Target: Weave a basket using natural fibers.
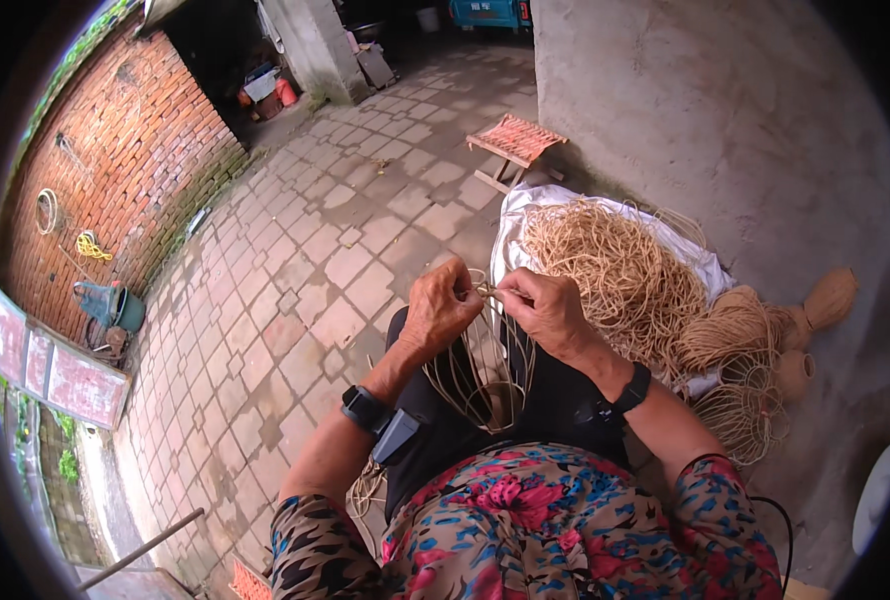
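A wire basket frame point(527, 372) of thin, curved, straw-coloured rods stands between my thighs, its narrow end up and its wide ring low on my lap. At the narrow end, the thumb and fingers of my left hand point(439, 308) are closed on the frame. My right hand point(553, 314) pinches a short bit of tan cord point(486, 289) against the same end, close to the left fingertips. The fingers partly cover where cord and rods meet, so I cannot tell whether the cord is tied.
A large heap of tan cord point(610, 245) lies on a white sheet point(510, 215) at my right. Beside it are a cord bundle point(730, 325), woven vase-like pieces point(830, 297) and another wire frame point(740, 412). A low slatted stool point(518, 138) stands ahead, near the concrete wall point(735, 130).
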A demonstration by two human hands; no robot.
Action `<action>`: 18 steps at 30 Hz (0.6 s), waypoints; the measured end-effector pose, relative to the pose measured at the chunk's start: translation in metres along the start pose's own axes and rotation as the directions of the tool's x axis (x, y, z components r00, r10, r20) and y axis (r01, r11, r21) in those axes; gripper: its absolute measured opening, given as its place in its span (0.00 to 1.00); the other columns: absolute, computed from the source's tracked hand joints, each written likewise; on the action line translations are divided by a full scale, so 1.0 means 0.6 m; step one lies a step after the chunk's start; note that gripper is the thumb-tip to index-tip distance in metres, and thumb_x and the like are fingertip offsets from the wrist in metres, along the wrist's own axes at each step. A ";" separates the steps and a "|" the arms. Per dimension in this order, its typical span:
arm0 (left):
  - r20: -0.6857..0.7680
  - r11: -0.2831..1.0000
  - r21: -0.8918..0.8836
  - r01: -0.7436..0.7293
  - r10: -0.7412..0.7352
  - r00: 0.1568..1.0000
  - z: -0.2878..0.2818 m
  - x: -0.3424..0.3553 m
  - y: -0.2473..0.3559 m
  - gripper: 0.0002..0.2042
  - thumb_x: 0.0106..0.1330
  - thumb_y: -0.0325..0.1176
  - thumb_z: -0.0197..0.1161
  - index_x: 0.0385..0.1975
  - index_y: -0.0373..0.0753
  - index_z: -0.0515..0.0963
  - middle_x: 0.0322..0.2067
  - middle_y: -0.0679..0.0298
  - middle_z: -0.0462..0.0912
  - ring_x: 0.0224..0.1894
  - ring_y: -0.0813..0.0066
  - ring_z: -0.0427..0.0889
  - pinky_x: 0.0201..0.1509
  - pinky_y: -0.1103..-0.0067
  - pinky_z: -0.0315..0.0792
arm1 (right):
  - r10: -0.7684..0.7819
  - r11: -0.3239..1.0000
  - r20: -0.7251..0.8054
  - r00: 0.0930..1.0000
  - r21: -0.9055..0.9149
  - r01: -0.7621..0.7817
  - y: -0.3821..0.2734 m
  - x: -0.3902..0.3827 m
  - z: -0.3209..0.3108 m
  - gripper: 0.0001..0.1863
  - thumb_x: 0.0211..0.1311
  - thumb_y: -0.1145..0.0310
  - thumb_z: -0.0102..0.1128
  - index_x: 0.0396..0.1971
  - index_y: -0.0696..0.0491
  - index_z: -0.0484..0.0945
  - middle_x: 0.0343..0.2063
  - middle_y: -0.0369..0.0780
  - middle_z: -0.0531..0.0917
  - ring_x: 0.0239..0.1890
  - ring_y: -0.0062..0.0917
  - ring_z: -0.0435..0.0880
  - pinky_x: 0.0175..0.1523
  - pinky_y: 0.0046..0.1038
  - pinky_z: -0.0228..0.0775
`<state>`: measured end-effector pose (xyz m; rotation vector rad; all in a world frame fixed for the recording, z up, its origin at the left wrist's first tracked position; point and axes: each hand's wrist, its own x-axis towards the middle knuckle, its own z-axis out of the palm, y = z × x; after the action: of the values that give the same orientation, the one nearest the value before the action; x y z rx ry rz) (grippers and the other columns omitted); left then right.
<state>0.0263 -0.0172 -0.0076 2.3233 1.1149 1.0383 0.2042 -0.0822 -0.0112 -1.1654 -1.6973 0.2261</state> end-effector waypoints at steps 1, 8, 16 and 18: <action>0.029 1.000 -0.019 0.025 -0.024 0.999 -0.002 0.002 0.002 0.06 0.50 0.27 0.61 0.22 0.33 0.71 0.15 0.58 0.75 0.20 0.69 0.77 0.28 0.72 0.71 | -0.016 1.000 0.004 1.000 -0.008 0.016 0.008 0.003 0.011 0.04 0.54 0.73 0.63 0.27 0.52 0.77 0.20 0.40 0.82 0.23 0.35 0.84 0.27 0.31 0.73; 0.018 0.995 0.093 0.025 -0.026 0.999 -0.006 -0.005 0.010 0.05 0.51 0.26 0.59 0.23 0.34 0.70 0.17 0.54 0.75 0.21 0.59 0.78 0.26 0.69 0.70 | 0.222 0.907 0.072 0.972 0.350 -0.233 0.001 0.011 0.009 0.03 0.61 0.74 0.59 0.30 0.57 0.76 0.21 0.38 0.81 0.25 0.20 0.82 0.31 0.24 0.73; 0.134 0.992 0.104 0.070 -0.084 0.987 -0.026 0.003 0.023 0.09 0.54 0.32 0.63 0.26 0.35 0.72 0.20 0.55 0.77 0.23 0.62 0.78 0.28 0.70 0.69 | 0.219 0.887 0.239 0.946 0.355 -0.295 0.012 0.004 0.008 0.05 0.60 0.73 0.61 0.33 0.57 0.76 0.26 0.35 0.78 0.31 0.19 0.81 0.35 0.23 0.72; 0.217 0.997 0.006 0.081 -0.080 0.973 -0.049 0.011 0.021 0.10 0.55 0.34 0.64 0.27 0.35 0.73 0.20 0.57 0.78 0.22 0.65 0.78 0.28 0.71 0.69 | 0.026 0.995 0.098 0.995 0.095 -0.035 0.013 0.002 0.017 0.04 0.60 0.76 0.60 0.32 0.60 0.76 0.26 0.37 0.76 0.26 0.21 0.77 0.32 0.25 0.69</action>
<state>0.0137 -0.0196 0.0222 2.3026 1.1094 0.7353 0.2004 -0.0736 -0.0203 -1.1248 -1.7335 0.3849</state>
